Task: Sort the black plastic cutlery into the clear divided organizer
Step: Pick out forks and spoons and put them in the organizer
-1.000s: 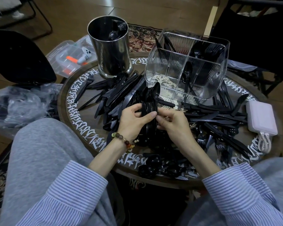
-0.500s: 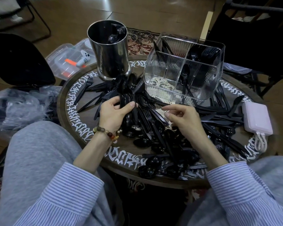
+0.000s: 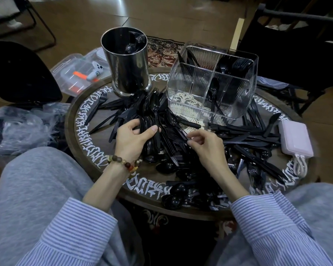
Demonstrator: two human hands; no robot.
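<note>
Since the round bench takes up most of the view, start there: it's buried in loose black cutlery, knives and forks fanned out on both sides and spoons piled at the near edge. Next biggest is the clear organizer at the far right of the bench, with only a few pieces standing in its compartments, so I'd say the sorting is barely underway. Left of it stands a steel canister, and a pink power bank sits at the right rim.

Now the hands. The left hand grips a stacked bundle of spoons, fingers and thumb wrapped round it; the stack's long axis runs away from the person, bowls at the far end. The right hand is just beside it, fingers pinching the handle of one spoon lying diagonally in the pile. That spoon's bowl points up-left, toward the bundle, so I'd guess it gets added to the stack. The organizer lies beyond and right of both hands, nearer the right one.
</note>
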